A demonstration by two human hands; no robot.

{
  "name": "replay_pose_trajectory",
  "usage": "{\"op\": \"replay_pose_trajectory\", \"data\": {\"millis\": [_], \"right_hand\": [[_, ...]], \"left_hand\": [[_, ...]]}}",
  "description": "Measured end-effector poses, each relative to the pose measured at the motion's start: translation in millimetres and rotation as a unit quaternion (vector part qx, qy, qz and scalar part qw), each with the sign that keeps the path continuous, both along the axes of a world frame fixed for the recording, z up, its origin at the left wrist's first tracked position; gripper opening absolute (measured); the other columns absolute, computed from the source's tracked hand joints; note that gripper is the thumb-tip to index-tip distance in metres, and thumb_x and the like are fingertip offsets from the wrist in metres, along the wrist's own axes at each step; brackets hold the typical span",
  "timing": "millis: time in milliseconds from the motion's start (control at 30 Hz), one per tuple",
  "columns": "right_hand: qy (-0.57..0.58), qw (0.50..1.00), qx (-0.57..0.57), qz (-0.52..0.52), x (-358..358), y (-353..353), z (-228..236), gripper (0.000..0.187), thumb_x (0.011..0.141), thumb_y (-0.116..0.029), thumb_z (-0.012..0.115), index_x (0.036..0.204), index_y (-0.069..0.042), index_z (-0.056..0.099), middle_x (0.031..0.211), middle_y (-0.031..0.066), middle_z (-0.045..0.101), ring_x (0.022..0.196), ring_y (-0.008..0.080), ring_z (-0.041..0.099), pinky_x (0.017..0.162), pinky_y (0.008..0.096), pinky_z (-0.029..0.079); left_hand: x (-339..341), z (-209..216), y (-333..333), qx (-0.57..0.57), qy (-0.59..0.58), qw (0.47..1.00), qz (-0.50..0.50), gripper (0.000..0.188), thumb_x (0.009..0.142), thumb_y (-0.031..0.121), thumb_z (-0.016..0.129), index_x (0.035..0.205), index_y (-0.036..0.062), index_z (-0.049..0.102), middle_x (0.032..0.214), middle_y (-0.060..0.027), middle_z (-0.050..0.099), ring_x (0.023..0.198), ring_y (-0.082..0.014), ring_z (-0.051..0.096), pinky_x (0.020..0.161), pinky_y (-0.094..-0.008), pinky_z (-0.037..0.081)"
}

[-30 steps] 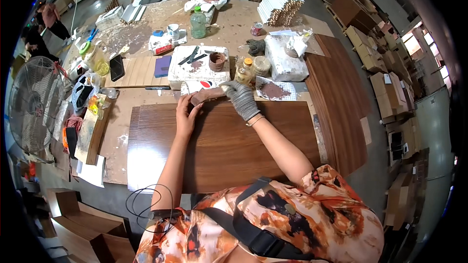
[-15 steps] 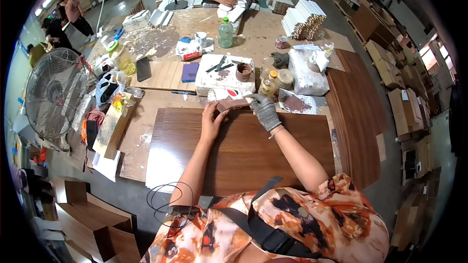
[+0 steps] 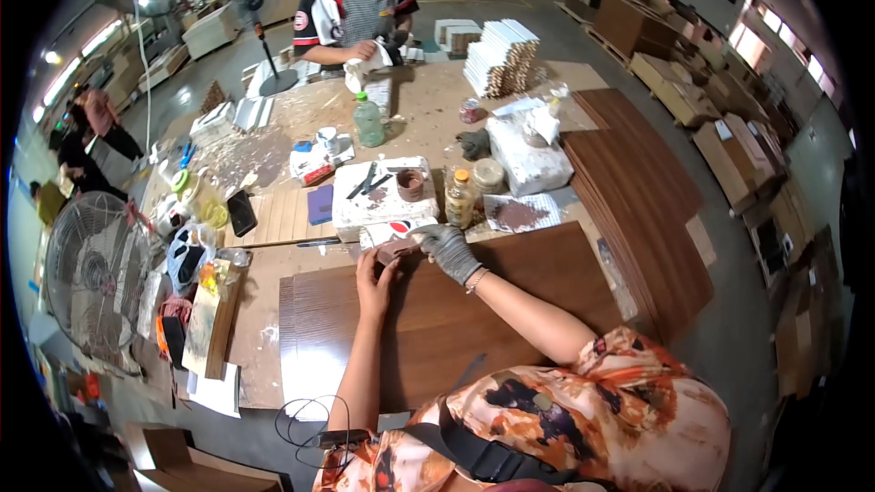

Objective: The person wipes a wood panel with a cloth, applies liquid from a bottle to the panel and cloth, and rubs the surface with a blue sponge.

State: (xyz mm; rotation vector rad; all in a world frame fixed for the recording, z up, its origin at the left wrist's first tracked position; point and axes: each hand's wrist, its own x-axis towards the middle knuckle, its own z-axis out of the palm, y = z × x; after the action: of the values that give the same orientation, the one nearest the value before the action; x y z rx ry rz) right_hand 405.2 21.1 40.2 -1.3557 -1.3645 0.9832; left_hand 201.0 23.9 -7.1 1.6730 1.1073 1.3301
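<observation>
A stack of dark brown wood-grain boards (image 3: 492, 310) lies in front of me on the work table. Above its far edge, the fingers of my bare left hand (image 3: 374, 281) are closed round the left end of a small brown flat piece (image 3: 399, 248). My right hand (image 3: 448, 253), in a grey knit glove, grips the same piece at its other end with bent fingers. Just beyond stand a white block (image 3: 354, 211) bearing a brown tub (image 3: 410, 185) and dark spatulas (image 3: 369, 179), and a yellow-capped bottle (image 3: 459, 200). Brown powder (image 3: 519, 214) lies on a sheet to the right.
More brown boards (image 3: 643, 210) are stacked on the right. A large fan (image 3: 96, 278) stands at the left, near bags and a phone (image 3: 241, 212). Across the table (image 3: 419, 123), a person (image 3: 355, 14) handles a white piece beside stacked white strips (image 3: 501, 55).
The view has tilted up and turned, so the person opposite shows more fully. Both hands still hold the brown piece, which now looks shorter and more angled. The person opposite has raised the white piece.
</observation>
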Motion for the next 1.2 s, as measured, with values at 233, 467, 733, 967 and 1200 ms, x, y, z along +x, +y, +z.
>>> {"op": "replay_pose_trajectory", "data": {"millis": [233,467,733,967,1200], "right_hand": [[0.136,0.99,-0.044,-0.011,11,9,-7,0.02,0.102,-0.017,0.067,0.117,-0.007,0.077,0.075,-0.0041,0.062,0.056,0.0053,0.05,0.052,0.0244,0.045],[0.123,0.992,-0.039,-0.012,15,10,-9,0.024,0.104,-0.022,0.066,0.116,-0.005,0.077,0.076,-0.0033,0.064,0.059,0.0058,0.052,0.053,0.0255,0.045],[0.129,0.991,-0.036,-0.019,25,3,-3,0.021,0.103,-0.019,0.065,0.115,-0.005,0.076,0.075,-0.0045,0.061,0.059,0.0051,0.047,0.054,0.0229,0.042],[0.129,0.988,-0.078,-0.03,29,10,-6,0.021,0.103,-0.017,0.064,0.116,-0.006,0.076,0.072,-0.0042,0.059,0.058,0.005,0.049,0.053,0.0215,0.044],[0.096,0.993,-0.043,-0.052,24,24,-7,0.02,0.103,-0.021,0.066,0.113,-0.006,0.076,0.076,-0.0033,0.064,0.058,0.0056,0.05,0.054,0.0257,0.044]], "left_hand": [[1,-1,2,-0.06,-0.073,0.995,-0.004,0.04,0.09,0.003,0.077,0.128,-0.0027,0.064,0.124,-0.0125,0.058,0.112,-0.0259,0.059,0.096,-0.0333,0.049],[3,7,1,-0.023,-0.032,0.999,-0.003,0.039,0.093,0.004,0.075,0.128,-0.0059,0.062,0.12,-0.0107,0.06,0.111,-0.0221,0.06,0.095,-0.0304,0.049],[5,27,-4,-0.053,-0.037,0.998,0.009,0.042,0.092,0.007,0.078,0.129,-0.0043,0.063,0.123,-0.0124,0.06,0.113,-0.0233,0.061,0.097,-0.0318,0.049],[2,22,-6,-0.057,-0.023,0.998,-0.004,0.041,0.092,0.005,0.077,0.129,-0.0025,0.063,0.123,-0.0121,0.058,0.111,-0.0226,0.059,0.096,-0.0308,0.048],[2,17,0,-0.008,-0.012,1.0,0.006,0.042,0.091,0.005,0.078,0.13,-0.0013,0.064,0.125,-0.0134,0.059,0.111,-0.0242,0.061,0.092,-0.0326,0.052]]}}
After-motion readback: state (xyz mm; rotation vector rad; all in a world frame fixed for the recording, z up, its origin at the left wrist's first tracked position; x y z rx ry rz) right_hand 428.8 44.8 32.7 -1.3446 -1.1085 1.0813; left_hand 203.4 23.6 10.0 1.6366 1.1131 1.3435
